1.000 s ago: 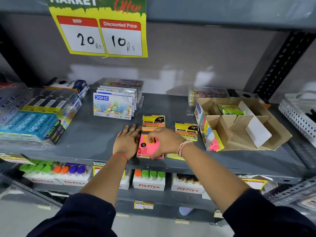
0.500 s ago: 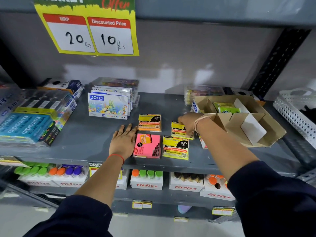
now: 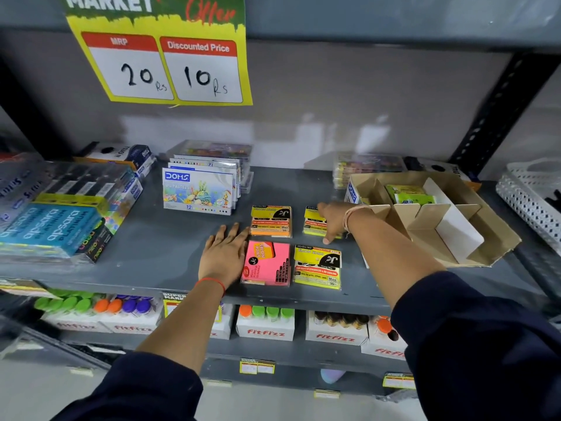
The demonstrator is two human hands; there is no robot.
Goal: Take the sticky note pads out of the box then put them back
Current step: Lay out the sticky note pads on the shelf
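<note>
Grey metal shelf (image 3: 170,253), smooth and painted, carries all items. Cardboard box (image 3: 491,238), brown, open-topped with folded dividers, sits at the right end near the front edge; one green pad (image 3: 406,194) lies in its rear compartment. Shrink-wrapped pencil packs (image 3: 51,226) occupy the left end. An upright row of pastel boxes (image 3: 198,192) stands toward the back.

Four flat, square, film-wrapped pads lie in a two-by-two block at the front edge: orange pad (image 3: 271,221) and yellow pad (image 3: 312,224) behind, pink pad (image 3: 266,264) and second yellow pad (image 3: 317,267) in front.

Left hand (image 3: 224,253) lies flat, fingers spread, just beside the pink pad. Right hand (image 3: 334,220) rests on the rear yellow pad, fingers curled over it; whether it grips cannot be told.
</note>
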